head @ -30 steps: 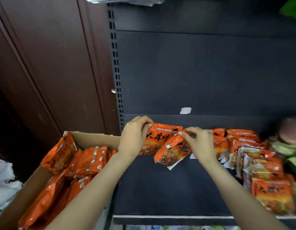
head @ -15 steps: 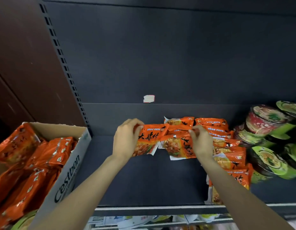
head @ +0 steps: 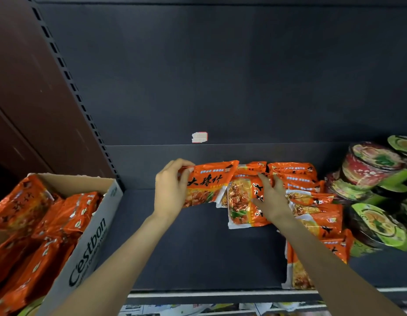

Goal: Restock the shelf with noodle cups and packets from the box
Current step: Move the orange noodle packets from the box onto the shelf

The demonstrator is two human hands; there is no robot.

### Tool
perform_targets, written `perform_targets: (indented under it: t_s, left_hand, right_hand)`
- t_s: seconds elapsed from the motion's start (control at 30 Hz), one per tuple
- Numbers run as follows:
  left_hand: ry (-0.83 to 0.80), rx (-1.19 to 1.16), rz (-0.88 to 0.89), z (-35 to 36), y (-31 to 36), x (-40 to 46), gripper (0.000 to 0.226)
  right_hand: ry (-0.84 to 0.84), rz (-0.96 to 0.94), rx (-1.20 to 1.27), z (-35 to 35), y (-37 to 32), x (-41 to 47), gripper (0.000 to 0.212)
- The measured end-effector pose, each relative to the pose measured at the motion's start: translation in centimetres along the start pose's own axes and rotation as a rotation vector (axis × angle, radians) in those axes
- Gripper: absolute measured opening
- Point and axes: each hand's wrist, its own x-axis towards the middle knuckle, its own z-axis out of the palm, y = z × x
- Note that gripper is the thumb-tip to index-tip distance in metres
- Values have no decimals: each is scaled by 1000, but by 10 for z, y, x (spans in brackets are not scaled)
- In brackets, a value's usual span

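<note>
An orange noodle packet (head: 208,183) is held up on its edge by the left hand (head: 171,190) in the middle of the frame, with the fingers curled over its top left corner and the thumb tucked behind. Just to its right, a second orange packet (head: 243,201) is pressed flat on the dark shelf (head: 198,252) by the right hand (head: 272,198), whose fingers are stretched out straight and spread. A row of more orange packets (head: 312,215) is seen running down the right side of the shelf toward the front edge. Round noodle cups (head: 375,165) are piled at the far right. At the lower left, a cardboard box (head: 93,238) is filled with more orange packets (head: 38,224). A small white sticker (head: 199,137) is stuck on the back wall above the hands
</note>
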Motion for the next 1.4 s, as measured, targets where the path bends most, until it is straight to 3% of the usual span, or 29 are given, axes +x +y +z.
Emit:
perform_targets:
  t_s: [0.13,0.27,0.4,0.63,0.73,0.97,1.1,1.4]
  left_hand:
    - [-59,-110,-39,-1,0,0,16]
    - [-168,-246,-82,5,4,-4,21]
    - [-269,-340,-126,25,10,-14,20]
    - [-504,-216,-266,78,-12,-36,10]
    - [-526,-129,-259,95,-11,-40,10]
    - [-578,38,-194,106,-3,-36,21]
    - [-550,185,-100,98,0,-35,33]
    - [-237,319,36,15,-13,-32,26]
  right_hand:
    - [137,-194,101,-13,-17,-11,75]
    - [24,-286,266,-32,-32,-22,84]
    - [19,-256,209,-38,-19,-27,62]
    - [-23,-80,-47,-30,20,-36,50]
    - [3,-28,-147,-22,28,-35,46]
    - [108,-85,-287,-18,35,-30,55]
    - [117,-185,-240,-23,19,-34,50]
    - [42,-345,130,15,-75,-54,33]
